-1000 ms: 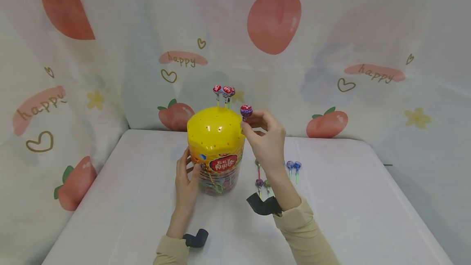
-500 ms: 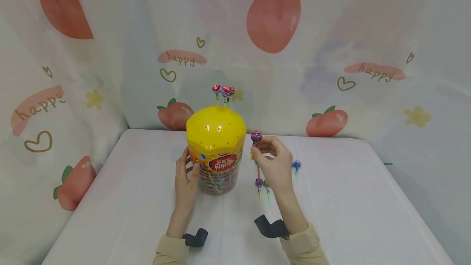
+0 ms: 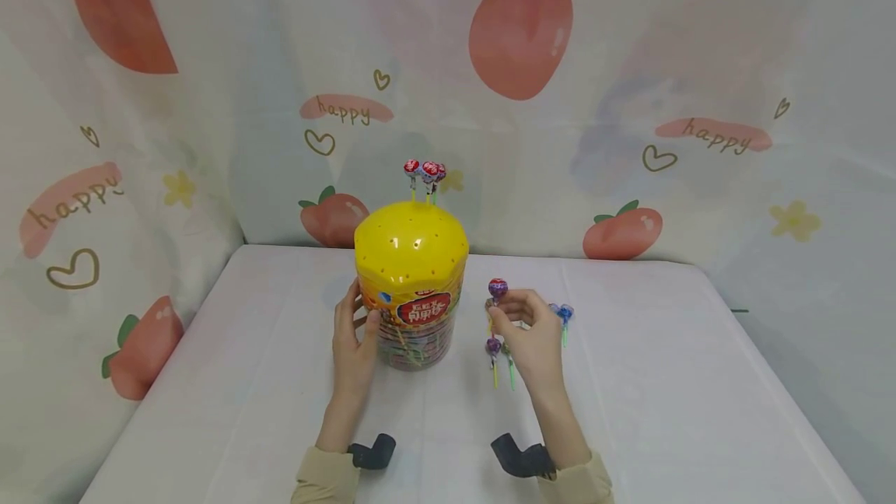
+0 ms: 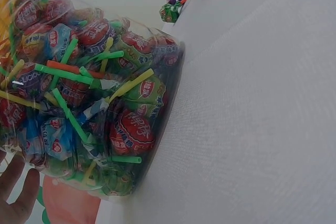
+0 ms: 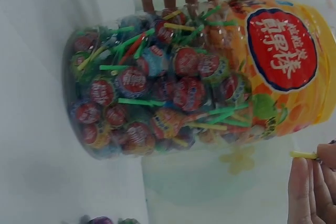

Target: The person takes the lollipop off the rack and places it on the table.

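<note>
A tall clear candy jar with a yellow domed lid stands upright, full of wrapped lollipops. My left hand rests on its left side, fingers toward the back and thumb in front. Between thumb and fingers, my right hand pinches a purple-and-red lollipop, candy end up, to the right of the jar. The right wrist view shows its yellow stick poking past the fingertips. Three lollipops stand in small holes at the back of the lid.
Beneath and in front of the right hand, several lollipops lie on the white tabletop, including a purple one. Farther right lie blue lollipops. A fruit-print cloth hangs behind the table.
My right hand, pinching the purple-and-red lollipop, has moved from beside the lid down and right, over the loose lollipops. The left hand and jar stay put.
</note>
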`<state>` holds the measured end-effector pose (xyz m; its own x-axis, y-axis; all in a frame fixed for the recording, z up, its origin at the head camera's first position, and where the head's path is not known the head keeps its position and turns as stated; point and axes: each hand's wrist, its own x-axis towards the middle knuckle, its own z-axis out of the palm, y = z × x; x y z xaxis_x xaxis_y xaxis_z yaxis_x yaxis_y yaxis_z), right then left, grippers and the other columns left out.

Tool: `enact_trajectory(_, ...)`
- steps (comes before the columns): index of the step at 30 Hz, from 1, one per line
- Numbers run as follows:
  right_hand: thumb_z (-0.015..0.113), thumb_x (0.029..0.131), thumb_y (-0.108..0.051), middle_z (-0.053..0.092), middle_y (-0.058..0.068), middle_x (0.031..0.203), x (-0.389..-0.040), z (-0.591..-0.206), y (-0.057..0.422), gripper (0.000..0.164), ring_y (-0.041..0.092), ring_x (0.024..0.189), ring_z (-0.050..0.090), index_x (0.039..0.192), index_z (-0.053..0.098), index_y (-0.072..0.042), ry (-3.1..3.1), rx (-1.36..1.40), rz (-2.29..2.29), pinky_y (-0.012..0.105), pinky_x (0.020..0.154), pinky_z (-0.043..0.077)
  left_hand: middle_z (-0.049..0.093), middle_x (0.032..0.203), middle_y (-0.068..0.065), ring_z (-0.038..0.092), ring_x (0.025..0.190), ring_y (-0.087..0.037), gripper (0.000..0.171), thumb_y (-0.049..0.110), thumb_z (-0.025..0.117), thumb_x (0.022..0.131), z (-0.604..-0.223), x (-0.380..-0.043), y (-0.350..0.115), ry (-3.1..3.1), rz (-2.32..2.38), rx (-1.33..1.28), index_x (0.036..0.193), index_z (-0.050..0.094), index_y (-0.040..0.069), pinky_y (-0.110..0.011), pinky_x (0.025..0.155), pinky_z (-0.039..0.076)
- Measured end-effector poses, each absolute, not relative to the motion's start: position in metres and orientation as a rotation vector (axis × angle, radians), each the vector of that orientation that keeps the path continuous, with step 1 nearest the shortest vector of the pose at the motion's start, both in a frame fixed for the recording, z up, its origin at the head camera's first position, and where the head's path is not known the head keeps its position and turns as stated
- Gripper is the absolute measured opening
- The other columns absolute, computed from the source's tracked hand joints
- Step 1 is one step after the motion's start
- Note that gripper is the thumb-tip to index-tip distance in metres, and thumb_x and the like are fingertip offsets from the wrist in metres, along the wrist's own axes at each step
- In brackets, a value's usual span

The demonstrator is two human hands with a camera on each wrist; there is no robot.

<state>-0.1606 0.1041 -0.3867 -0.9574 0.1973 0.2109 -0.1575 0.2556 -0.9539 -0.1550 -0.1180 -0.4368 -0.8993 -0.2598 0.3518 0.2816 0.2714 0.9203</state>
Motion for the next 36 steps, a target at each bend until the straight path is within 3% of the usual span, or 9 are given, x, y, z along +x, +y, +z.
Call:
enact_trajectory(3,0.07,0.083,0.0,0.068,0.02,0.093,-0.161,-0.394,0.108,0.02,0.003,0.072,0.061,0.102,0.065,0.002,-2.267,-0.072,1.762,0.017,0.061,0.054,0.042,0.144,-0.013,0.042,0.131,-0.025,0.058,0.009,0.052,0.097,-0.437,-0.155,-0.118,-2.119,-1.664,-0.011,0.15,0.03,0.012,-0.031,0.102,0.041)
enact_trajectory(9,0.069,0.083,0.001,0.068,0.02,0.093,-0.162,-0.408,0.117,0.022,0.002,0.069,0.059,0.104,0.064,0.003,-2.344,-0.183,1.749,0.017,0.061,0.055,0.042,0.144,-0.015,0.042,0.13,-0.027,0.058,0.008,0.052,0.097,-0.437,-0.156,-0.118,-2.102,-1.675,-0.025,0.15,0.031,0.01,-0.049,0.104,0.042)
enact_trajectory(19,0.067,0.084,-0.001,0.068,0.015,0.09,-0.162,-0.424,0.128,0.024,0.004,0.066,0.062,0.106,0.061,0.005,-2.404,-0.288,1.809,0.017,0.063,0.055,0.043,0.143,-0.014,0.043,0.131,-0.027,0.057,0.01,0.052,0.097,-0.439,-0.157,-0.118,-2.113,-1.656,-0.013,0.15,0.031,0.011,-0.051,0.104,0.041)
enact_trajectory(26,0.067,0.084,-0.001,0.068,0.014,0.087,-0.164,-0.44,0.136,0.024,0.007,0.067,0.063,0.105,0.061,0.007,-2.44,-0.333,1.815,0.02,0.062,0.057,0.044,0.143,-0.014,0.043,0.13,-0.026,0.057,0.01,0.052,0.097,-0.439,-0.155,-0.118,-2.114,-1.644,-0.004,0.15,0.031,0.011,-0.038,0.103,0.043)
enact_trajectory(33,0.067,0.084,-0.001,0.069,0.011,0.084,-0.17,-0.457,0.151,0.024,0.007,0.067,0.065,0.106,0.061,0.008,-2.457,-0.378,1.792,0.022,0.062,0.058,0.042,0.144,-0.015,0.042,0.131,-0.029,0.058,0.009,0.052,0.097,-0.455,-0.166,-0.122,-2.09,-1.665,-0.026,0.151,0.03,0.011,-0.053,0.104,0.041)
enact_trajectory(36,0.067,0.085,-0.002,0.069,0.008,0.082,-0.171,-0.462,0.158,0.026,0.005,0.066,0.065,0.107,0.06,0.009,-2.464,-0.407,1.808,0.021,0.062,0.058,0.042,0.145,-0.011,0.041,0.132,-0.027,0.06,0.01,0.053,0.097,-0.47,-0.175,-0.125,-2.093,-1.651,-0.024,0.151,0.029,0.016,-0.053,0.103,0.041)
